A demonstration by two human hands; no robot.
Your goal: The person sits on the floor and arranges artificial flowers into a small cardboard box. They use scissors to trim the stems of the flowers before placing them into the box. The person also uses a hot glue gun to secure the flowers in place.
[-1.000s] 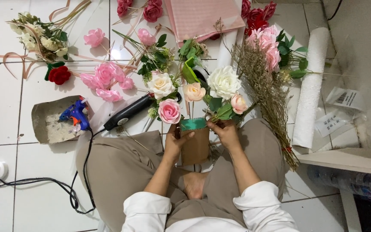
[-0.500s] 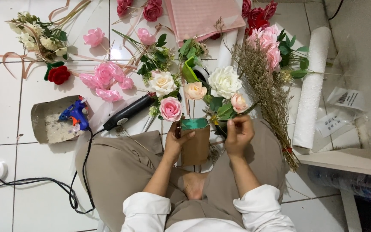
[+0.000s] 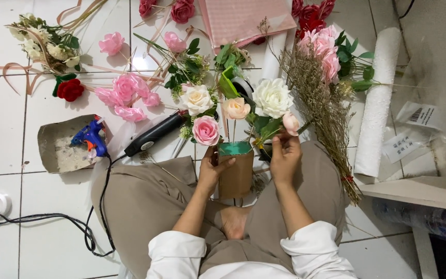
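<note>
- Looking down through the head view, you sit cross-legged on the white tiled floor [image 3: 6, 155] with a brown cardboard container [image 3: 236, 175] between your knees, its top filled with green foam [image 3: 235, 149].
- Your left hand [image 3: 213, 173] wraps the container's left side, fingers curled around the card, holding it upright.
- Your right hand [image 3: 285, 157] is raised just right of the foam, fingertips narrowed in a pinch on the stem of a small pale pink bud [image 3: 290, 123]; the bud sits above the hand, beside the large white rose [image 3: 272, 97].
- Already standing over the foam are a cream rose [image 3: 196, 98], a peach rose [image 3: 236, 108] and a deeper pink rose [image 3: 206, 129], with green leaves between them.
- As I judge it, the step in hand is placing the bud into the arrangement. The next move calls for a steady container and a straight push of the stem into a free patch of foam, without knocking the neighbouring blooms.
- Left of you lie a blue glue gun [image 3: 90, 137] on a scrap of card and a black tool [image 3: 156, 139] with its cable trailing across the tiles.
- Further out lie loose pink flowers [image 3: 125, 90], a red rose [image 3: 70, 89], a dried brown spray [image 3: 321, 108], a white foam roll [image 3: 378, 98] and pink wrapping paper [image 3: 243, 18].
</note>
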